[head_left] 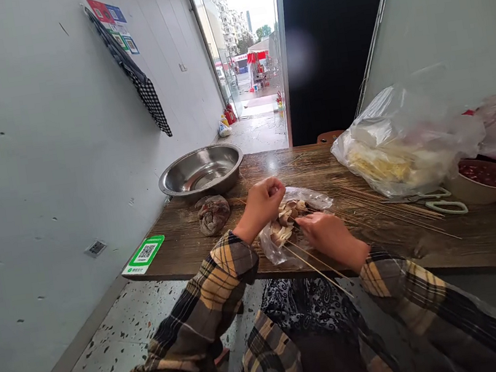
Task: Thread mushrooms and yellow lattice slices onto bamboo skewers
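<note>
Lowest in the frame, two plaid sleeves reach up from the person's lap to the near edge of the dark wooden table (221, 258). Just right of centre, the right hand (327, 233) is closed around a few thin bamboo skewers (318, 267). Their long axis runs diagonally: the butt ends overhang the table edge toward the lower right, and the tips point up-left into the small clear plastic bag of pale mushroom pieces (282, 230), which lies between the hands at the frame's centre. The left hand (262, 202) sits at the bag's upper left with its fingers curled tight; what they pinch is hidden. Left of that hand lies a brown lumpy cloth (212, 214), and a green QR-code sticker (144, 254) sits at the table's left corner. To the right, loose bamboo sticks (391, 205) fan across the boards beside white-handled scissors (441, 203). Farther back stand a round stainless-steel basin (202, 171) at the left, a large clear bag of pale yellow food (404, 144) and a bowl of red pieces (489, 178) at the right.
</note>
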Available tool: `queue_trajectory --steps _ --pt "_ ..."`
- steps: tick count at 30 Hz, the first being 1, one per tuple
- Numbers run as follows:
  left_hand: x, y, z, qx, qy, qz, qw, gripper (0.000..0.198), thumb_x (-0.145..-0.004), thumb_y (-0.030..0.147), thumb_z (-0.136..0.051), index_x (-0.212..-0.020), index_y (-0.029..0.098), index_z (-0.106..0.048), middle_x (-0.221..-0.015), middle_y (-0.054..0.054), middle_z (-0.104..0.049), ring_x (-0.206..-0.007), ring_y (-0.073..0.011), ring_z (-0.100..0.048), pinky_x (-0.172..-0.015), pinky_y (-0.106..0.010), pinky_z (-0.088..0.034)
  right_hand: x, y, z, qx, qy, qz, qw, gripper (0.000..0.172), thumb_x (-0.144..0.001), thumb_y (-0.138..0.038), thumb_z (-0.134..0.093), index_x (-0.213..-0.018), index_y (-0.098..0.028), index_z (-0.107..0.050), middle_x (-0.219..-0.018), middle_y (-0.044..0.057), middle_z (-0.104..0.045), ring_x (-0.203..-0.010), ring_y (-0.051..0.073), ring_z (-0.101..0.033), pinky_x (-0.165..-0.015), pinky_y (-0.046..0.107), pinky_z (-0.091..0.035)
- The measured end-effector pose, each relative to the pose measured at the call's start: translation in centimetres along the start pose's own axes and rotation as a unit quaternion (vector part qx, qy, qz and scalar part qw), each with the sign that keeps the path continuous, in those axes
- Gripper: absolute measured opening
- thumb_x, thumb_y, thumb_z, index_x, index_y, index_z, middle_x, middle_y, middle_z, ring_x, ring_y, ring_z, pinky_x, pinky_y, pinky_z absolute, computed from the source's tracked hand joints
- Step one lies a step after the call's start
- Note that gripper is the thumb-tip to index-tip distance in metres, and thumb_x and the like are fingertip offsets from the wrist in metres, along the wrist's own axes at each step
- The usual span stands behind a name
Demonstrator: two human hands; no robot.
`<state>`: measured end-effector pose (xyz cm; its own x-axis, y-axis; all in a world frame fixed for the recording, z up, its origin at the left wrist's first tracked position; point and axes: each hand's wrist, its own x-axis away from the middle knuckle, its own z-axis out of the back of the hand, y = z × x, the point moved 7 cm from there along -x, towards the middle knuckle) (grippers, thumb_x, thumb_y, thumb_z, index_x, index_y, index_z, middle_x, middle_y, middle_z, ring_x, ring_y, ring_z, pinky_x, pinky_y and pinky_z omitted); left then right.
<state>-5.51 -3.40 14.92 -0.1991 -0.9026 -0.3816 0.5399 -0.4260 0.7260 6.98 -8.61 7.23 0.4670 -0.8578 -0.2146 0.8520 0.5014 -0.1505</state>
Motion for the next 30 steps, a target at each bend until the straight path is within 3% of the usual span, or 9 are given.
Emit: queue_trajectory --steps 5,9,12,14,17,20,22,26,30 --pt "2.9 0.5 2.1 -0.032 0.014 0.002 0.999 0.016 -0.083 0.025 -0.058 -0.093 0.015 -0.064 -0.063 0.004 -0.047 -0.058 -0.01 -0.044 -0.056 -0.023 -0.035 1.4 3.9 2.7 -0.096 0.079 -0.015 0.992 0.029 -0.097 -0.034 -0.046 -0.106 -0.023 -0.072 -0.103 0.007 -0.074 -0.09 0.02 -0.067 -0.074 0.029 -0.046" --pt "6.6 1.8 4.4 -0.111 0.022 -0.047 0.993 0.023 -0.084 0.026 -0.059 -0.105 0.018 -0.063 -0.074 0.001 -0.055 -0.065 -0.0114 -0.051 -0.061 -0.024 -0.043 1.3 7.5 5.3 -0.128 0.14 -0.061 0.98 0.029 -0.095 -0.034 -0.048 -0.101 -0.019 -0.072 -0.098 0.008 -0.073 -0.087 0.02 -0.066 -0.073 0.029 -0.045" --pt "9.2 3.1 3.5 -0.166 -0.099 -0.115 0.974 0.038 -0.083 0.026 -0.062 -0.12 0.024 -0.058 -0.107 -0.006 -0.061 -0.079 -0.0137 -0.061 -0.074 -0.029 -0.051 -0.6 7.8 4.9 -0.112 0.122 -0.077 0.983 0.028 -0.091 -0.038 -0.056 -0.104 -0.017 -0.068 -0.099 0.008 -0.07 -0.085 0.019 -0.064 -0.069 0.028 -0.043" --pt "10.8 3.5 2.2 -0.215 -0.173 -0.147 0.95 0.052 -0.081 0.024 -0.065 -0.131 0.029 -0.051 -0.128 -0.008 -0.056 -0.099 -0.0185 -0.062 -0.087 -0.033 -0.052 -2.0 7.2 4.2 -0.084 0.113 -0.087 0.986 0.033 -0.087 -0.042 -0.062 -0.109 -0.017 -0.064 -0.105 0.009 -0.067 -0.089 0.02 -0.063 -0.066 0.027 -0.041" --pt "12.0 3.0 0.5 -0.302 -0.209 -0.158 0.916 0.056 -0.081 0.02 -0.063 -0.134 0.029 -0.048 -0.13 -0.008 -0.057 -0.108 -0.0226 -0.061 -0.089 -0.037 -0.053 -3.5 6.4 3.4 -0.045 0.1 -0.089 0.99 0.027 -0.089 -0.037 -0.059 -0.104 -0.016 -0.064 -0.109 0.012 -0.065 -0.09 0.021 -0.062 -0.063 0.027 -0.039" --pt "12.1 2.0 -0.2 -0.372 -0.187 -0.148 0.897 0.025 -0.087 0.016 -0.053 -0.11 0.022 -0.063 -0.102 -0.008 -0.065 -0.087 -0.0202 -0.064 -0.074 -0.034 -0.054 -4.0 6.9 4.1 -0.063 0.117 -0.09 0.987 0.02 -0.093 -0.029 -0.05 -0.089 -0.016 -0.065 -0.096 0.01 -0.068 -0.083 0.019 -0.062 -0.062 0.027 -0.036" --pt "11.8 1.7 0.6 -0.377 -0.141 -0.139 0.905 0.018 -0.09 0.016 -0.047 -0.092 0.02 -0.065 -0.089 -0.006 -0.063 -0.075 -0.0172 -0.061 -0.067 -0.03 -0.052 -3.8 8.0 5.6 -0.115 0.155 -0.097 0.976 0.021 -0.091 -0.03 -0.051 -0.083 -0.017 -0.065 -0.082 0.007 -0.068 -0.073 0.018 -0.06 -0.061 0.027 -0.036" --pt "11.2 2.5 3.9 -0.257 -0.011 -0.13 0.958 0.016 -0.089 0.018 -0.048 -0.086 0.02 -0.063 -0.089 -0.006 -0.062 -0.077 -0.0153 -0.061 -0.067 -0.027 -0.051 -3.2 9.7 8.1 -0.278 0.205 -0.082 0.935 0.02 -0.085 -0.034 -0.056 -0.083 -0.016 -0.065 -0.071 0.003 -0.067 -0.064 0.016 -0.059 -0.058 0.026 -0.038" --pt "10.6 2.6 5.5 -0.105 -0.001 -0.057 0.993 0.014 -0.089 0.02 -0.046 -0.086 0.02 -0.06 -0.09 -0.005 -0.065 -0.07 -0.0132 -0.062 -0.06 -0.026 -0.05 -3.0 9.0 8.6 -0.379 0.171 -0.053 0.908 0.021 -0.083 -0.035 -0.057 -0.082 -0.016 -0.065 -0.065 0.002 -0.066 -0.059 0.015 -0.058 -0.058 0.026 -0.041"
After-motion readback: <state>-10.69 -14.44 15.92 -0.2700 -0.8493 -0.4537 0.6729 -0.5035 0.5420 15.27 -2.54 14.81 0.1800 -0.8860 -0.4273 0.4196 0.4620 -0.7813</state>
